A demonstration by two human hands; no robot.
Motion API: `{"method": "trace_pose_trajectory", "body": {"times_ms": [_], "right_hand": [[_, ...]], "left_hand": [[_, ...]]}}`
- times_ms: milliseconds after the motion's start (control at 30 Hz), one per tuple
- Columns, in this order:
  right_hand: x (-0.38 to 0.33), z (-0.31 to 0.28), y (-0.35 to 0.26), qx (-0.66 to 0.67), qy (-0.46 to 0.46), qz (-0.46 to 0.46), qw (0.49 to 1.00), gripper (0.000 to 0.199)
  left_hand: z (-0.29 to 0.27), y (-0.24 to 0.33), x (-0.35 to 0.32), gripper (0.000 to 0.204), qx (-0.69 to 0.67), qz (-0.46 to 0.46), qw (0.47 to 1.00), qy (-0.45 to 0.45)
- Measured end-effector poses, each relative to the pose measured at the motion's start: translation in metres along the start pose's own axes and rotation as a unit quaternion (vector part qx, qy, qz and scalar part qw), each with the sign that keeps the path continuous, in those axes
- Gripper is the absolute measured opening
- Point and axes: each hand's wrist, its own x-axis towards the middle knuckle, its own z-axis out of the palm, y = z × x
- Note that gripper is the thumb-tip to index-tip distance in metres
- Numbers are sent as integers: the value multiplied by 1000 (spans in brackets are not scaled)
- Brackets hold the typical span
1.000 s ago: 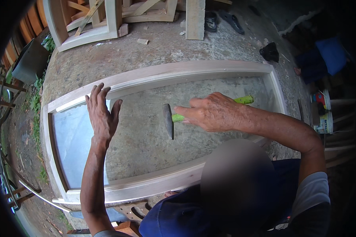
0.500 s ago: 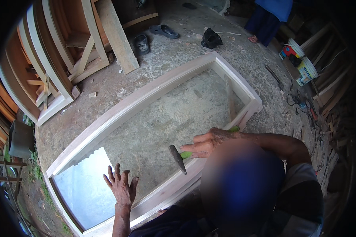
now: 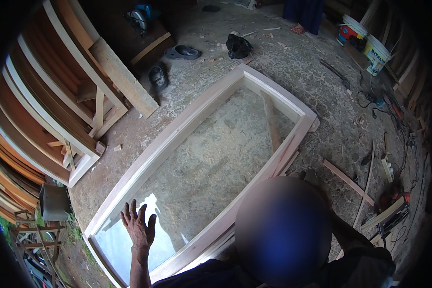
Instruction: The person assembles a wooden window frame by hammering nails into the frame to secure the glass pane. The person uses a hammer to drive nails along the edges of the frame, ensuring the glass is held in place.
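A long pale wooden frame point(image 3: 175, 126) lies on the floor in front of me, slanting from lower left to upper right. Inside it is a clear glass pane point(image 3: 204, 153), which reflects bright light at its lower left end. Above that bright patch is my left hand point(image 3: 138, 229), open with its fingers spread and holding nothing; whether it touches the glass I cannot tell. A blurred blue round shape hides most of my right hand point(image 3: 313, 179), which is in shadow by the frame's near right side. Its fingers are not clear, and no hammer shows.
Several curved wooden frames point(image 3: 57, 101) lean at the left, with a loose board point(image 3: 125, 79) against them. Dark clogs point(image 3: 182, 52) and a black bag point(image 3: 238, 46) lie beyond. On the right are wood strips point(image 3: 349, 182), cables and paint buckets point(image 3: 377, 55). Someone stands at the back.
The hammer with the green handle, earlier in my right hand over the frame, is out of sight. That hand has drawn back to the right. The view has shifted; my left hand stays spread.
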Motion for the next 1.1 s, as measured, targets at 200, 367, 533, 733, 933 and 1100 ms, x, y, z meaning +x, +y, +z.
{"method": "trace_pose_trajectory", "body": {"times_ms": [200,367,533,733,933,1100], "right_hand": [[-24,-24,123,-122,-22,189,974,39],[6,-47,162,-119,31,147,981,35],[78,-84,199,-253,-21,212,944,29],[357,-122,217,-70,176,-8,982,24],[720,-35,222,-2,106,30,994,36],[899,66,240,-7,26,91,995,43]], "left_hand": [[0,62,146,46,-38,52,998,-21],[55,109,273,60,-54,13,995,-81],[94,125,353,62,-101,-20,979,-177],[111,129,397,68,-103,-4,980,-173],[123,135,434,75,-127,-12,975,-179],[129,116,464,81,-134,-35,973,-184]]}}
